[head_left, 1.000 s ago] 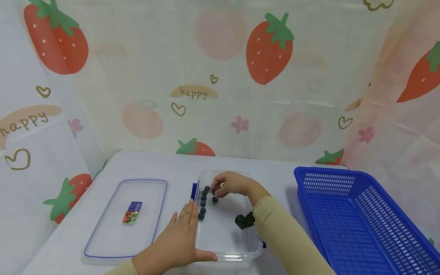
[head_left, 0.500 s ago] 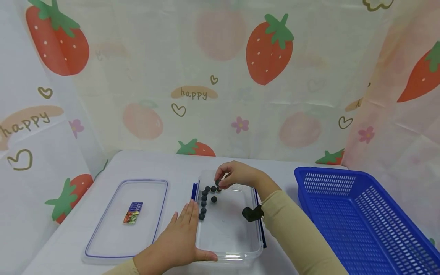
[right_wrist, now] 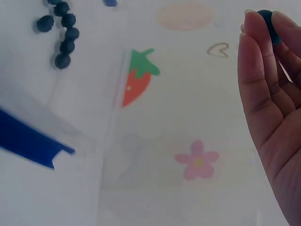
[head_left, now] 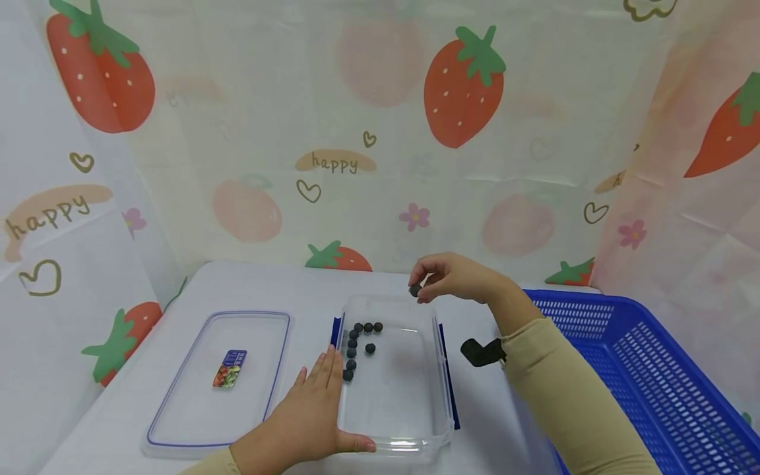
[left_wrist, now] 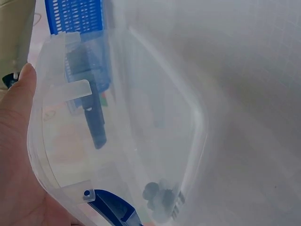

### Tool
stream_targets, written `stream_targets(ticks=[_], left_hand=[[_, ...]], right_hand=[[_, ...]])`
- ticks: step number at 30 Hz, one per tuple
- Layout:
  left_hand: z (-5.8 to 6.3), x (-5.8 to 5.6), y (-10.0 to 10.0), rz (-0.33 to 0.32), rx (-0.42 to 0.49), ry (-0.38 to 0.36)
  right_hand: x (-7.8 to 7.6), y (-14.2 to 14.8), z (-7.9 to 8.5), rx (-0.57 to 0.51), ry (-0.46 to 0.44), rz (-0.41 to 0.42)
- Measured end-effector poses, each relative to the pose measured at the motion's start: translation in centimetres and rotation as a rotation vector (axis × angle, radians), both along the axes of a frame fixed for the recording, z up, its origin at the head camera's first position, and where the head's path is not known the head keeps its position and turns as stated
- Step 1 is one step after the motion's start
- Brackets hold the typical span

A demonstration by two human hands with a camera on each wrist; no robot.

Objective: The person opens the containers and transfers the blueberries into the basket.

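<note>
My right hand (head_left: 460, 277) pinches a dark blueberry (head_left: 415, 290) between thumb and fingertips, raised beyond the far right part of a clear plastic container (head_left: 392, 402). The right wrist view shows the held blueberry (right_wrist: 268, 24) partly hidden by the fingers. Inside the container, several blueberries (head_left: 352, 352) form a line along the left wall that bends right at the far end. One single blueberry (head_left: 370, 348) lies apart from that line. My left hand (head_left: 309, 415) rests on the container's left side with straight fingers, its thumb spread along the near rim.
Left of the container lies a clear lid (head_left: 178, 409) with a blue seal and a fruit label (head_left: 229, 368). A large blue basket (head_left: 617, 369) stands at the right, partly behind my right sleeve. Blue side latches (head_left: 448, 382) stick out from the container.
My right hand has moved from over the far end of the line, right and away past the container, carrying a blueberry. The line's far end shows uncovered. My left hand stays put.
</note>
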State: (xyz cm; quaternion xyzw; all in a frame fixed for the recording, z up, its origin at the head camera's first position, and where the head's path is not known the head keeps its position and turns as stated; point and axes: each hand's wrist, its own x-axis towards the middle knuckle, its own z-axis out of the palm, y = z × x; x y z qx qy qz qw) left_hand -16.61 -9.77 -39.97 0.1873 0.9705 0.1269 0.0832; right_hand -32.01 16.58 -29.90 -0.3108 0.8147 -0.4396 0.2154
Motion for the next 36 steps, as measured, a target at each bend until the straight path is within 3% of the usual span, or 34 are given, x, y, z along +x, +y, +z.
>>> stream_targets(ticks=[8,14,18,23,30,36], left_hand=[[0.0,0.2,0.1,-0.014,0.008,-0.003],[0.1,0.4,0.1,-0.027,0.016,-0.001],[0.2,0.6,0.2,-0.038,0.025,0.01],[0.1,0.7,0.3,-0.033,0.028,0.01],[0.1,0.7,0.3,-0.032,0.02,0.002],[0.2,0.8,0.4,-0.03,0.015,-0.005]], right_hand=[[0.8,5.5,0.6,-0.054,0.03,-0.007],[1.0,10.9,0.0,-0.103,0.079,-0.111],[1.3,14.2,-0.6,-0.126,0.069,-0.199],[1.4,17.5,-1.7,-0.158,0.052,-0.243],[1.6,20.4,-4.0,-0.054,-0.035,-0.333],[2.0,22.6,-6.4,0.092,-0.065,-0.32]])
